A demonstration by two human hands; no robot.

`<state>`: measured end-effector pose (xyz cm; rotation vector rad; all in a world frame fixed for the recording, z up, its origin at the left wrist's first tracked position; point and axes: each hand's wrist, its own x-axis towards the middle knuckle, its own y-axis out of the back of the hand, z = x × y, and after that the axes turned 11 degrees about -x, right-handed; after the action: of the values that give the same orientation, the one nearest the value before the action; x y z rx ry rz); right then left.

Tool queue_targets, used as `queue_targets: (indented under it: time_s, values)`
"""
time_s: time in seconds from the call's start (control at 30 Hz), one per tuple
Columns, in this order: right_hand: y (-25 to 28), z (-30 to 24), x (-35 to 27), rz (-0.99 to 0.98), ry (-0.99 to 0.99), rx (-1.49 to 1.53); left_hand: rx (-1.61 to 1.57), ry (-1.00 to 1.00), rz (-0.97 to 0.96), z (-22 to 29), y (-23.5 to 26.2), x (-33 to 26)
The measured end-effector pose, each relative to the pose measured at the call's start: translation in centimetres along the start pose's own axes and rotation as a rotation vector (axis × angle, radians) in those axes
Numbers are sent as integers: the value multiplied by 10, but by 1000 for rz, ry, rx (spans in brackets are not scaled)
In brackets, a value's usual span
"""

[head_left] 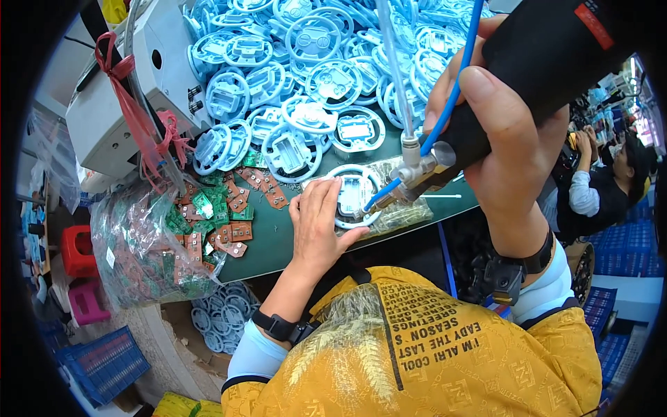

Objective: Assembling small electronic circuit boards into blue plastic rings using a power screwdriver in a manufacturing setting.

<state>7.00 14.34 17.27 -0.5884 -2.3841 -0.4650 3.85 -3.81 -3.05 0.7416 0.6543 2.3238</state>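
Left hand (319, 219) pins blue wheel part (353, 194); right hand (504, 132) grips screwdriver (486, 90); bag (142, 250) holds circuit boards.

— The ring part (353, 194) under the left hand (318, 222) looks like smooth pale-blue plastic, faintly glossy.

— And the tool (486, 97) in the right hand (511, 149): matt black grip, shiny metal nozzle (blue tubing glossy). Work surface (274, 236) matt green.

Factory assy bench: heaped blue plastic parts (313, 62), bagged circuit boards (149, 257), co-worker (604, 181) nearby.
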Motion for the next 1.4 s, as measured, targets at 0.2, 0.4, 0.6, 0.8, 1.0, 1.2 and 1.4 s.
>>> queue_targets:
  time_s: [0.2, 0.4, 0.6, 0.8, 1.0, 1.2, 1.4]
  values:
    - [-1, 12, -6, 32, 16, 76, -15, -10, 16, 2, -2, 1]
    - [-17, 10, -5, -13, -54, -40, -24, 11, 27, 2, -1, -2]
    - [-14, -22, 10, -87, 26, 117, -46, 11, 43, 0, -3, -3]
    - [-45, -18, -6, -35, -47, 94, -155, 38, 53, -6, -6, -5]
    - [-46, -12, -5, -131, -24, 262, -127, 37, 78, -7, -6, -6]
    - [-40, 12, -13, -103, 0, 74, -118, 31, 66, -10, -8, -6]
    - [-44, 5, -21, -106, 48, -42, -259, 109, 9, -13, -11, -10]
